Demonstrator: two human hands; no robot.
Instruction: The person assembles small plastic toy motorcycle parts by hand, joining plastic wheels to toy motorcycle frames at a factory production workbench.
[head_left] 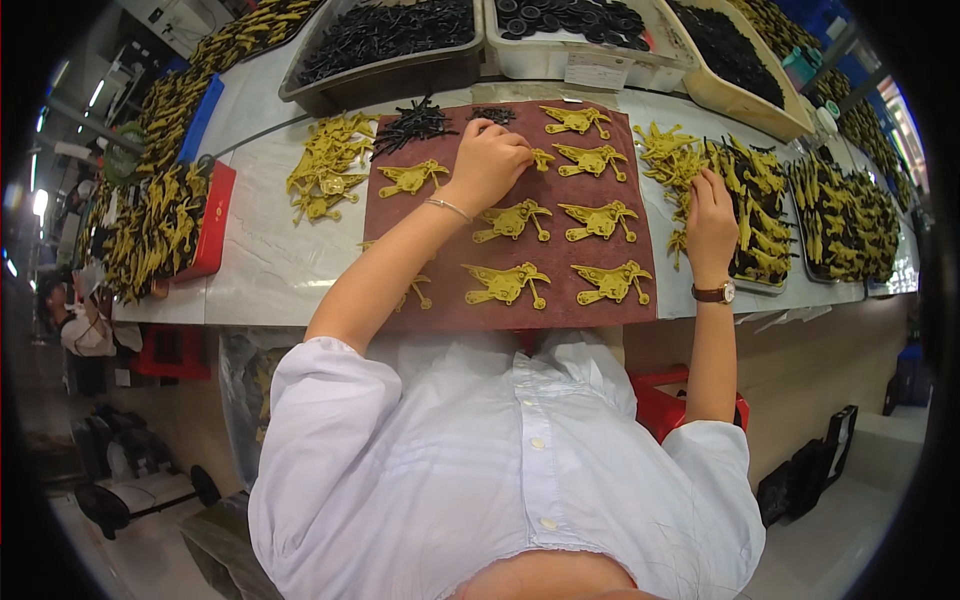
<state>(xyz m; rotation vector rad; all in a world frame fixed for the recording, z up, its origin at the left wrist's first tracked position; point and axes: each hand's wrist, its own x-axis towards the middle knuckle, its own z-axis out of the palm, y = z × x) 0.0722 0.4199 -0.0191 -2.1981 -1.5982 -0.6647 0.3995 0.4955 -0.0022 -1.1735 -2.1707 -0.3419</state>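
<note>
Reaching over the far part of the maroon mat (560, 315) with the left hand (492, 160), half closed with bent fingers, just beside a small black heap (495, 113) and partly over a yellow part (541, 160). Also reaching, just right of the mat, to a loose yellow heap (668, 155) with the right hand (712, 225), loosely curled; hard to tell from above what either grips, if anything. Spread over the mat in rough columns: flat yellow pieces (505, 285). Left of the mat, on the desk (260, 240), another yellow pile (330, 165); beyond the mat, tubs (400, 75) of black parts.
</note>
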